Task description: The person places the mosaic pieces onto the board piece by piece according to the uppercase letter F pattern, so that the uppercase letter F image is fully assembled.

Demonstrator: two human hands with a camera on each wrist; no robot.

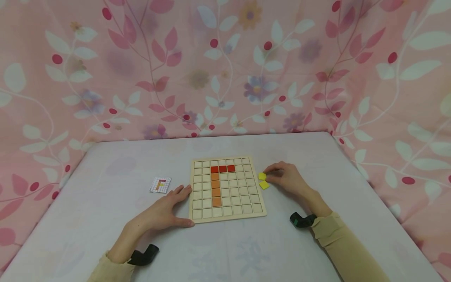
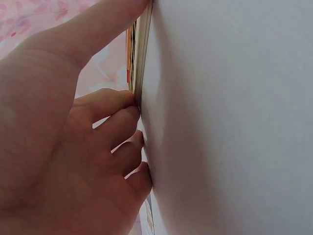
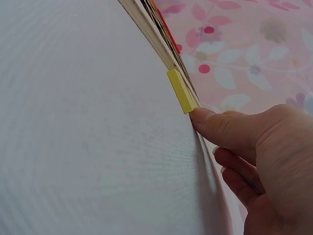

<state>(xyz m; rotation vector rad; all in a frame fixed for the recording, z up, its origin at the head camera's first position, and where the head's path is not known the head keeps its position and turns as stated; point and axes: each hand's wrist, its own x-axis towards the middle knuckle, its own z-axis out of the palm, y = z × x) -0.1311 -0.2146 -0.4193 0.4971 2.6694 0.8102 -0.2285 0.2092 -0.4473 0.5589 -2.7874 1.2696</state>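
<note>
A square wooden grid board lies on the table. Three red tiles form a row near its top, and several orange tiles run down a column below the leftmost one. With fingers spread, my left hand rests at the board's left edge, the thumb at the near left corner. Two yellow tiles lie just right of the board. My right hand has thumb and index finger at the upper yellow tile, pinching its right side. The lower yellow tile lies beside the thumb.
A small card printed with a coloured grid pattern lies left of the board, near the left fingers. The white-covered table ends at a floral curtain behind and at the sides. Black wrist devices sit at both wrists.
</note>
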